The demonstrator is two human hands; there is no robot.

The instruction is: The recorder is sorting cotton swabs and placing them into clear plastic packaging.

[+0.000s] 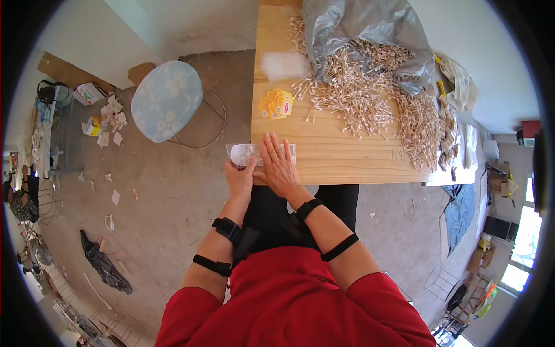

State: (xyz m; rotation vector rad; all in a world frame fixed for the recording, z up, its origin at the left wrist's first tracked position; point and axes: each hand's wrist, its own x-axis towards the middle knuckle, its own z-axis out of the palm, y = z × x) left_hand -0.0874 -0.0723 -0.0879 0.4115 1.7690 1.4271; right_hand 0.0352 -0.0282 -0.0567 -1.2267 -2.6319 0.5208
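Note:
At the table's near left corner lies a small clear plastic bag with a white, round-ended piece showing in its left end. My left hand holds the bag's near edge between thumb and fingers. Flat across the bag's right part rests my right hand, fingers stretched out, hiding much of it. Just beyond my hands is a small fanned stack of yellow printed cards. Farther off lie thin translucent plastic sheets.
A big heap of cotton swabs spreads over the wooden table, spilling from a grey plastic bag. More bundles and clear bags line the right edge. A stool with a pale blue seat stands left of the table.

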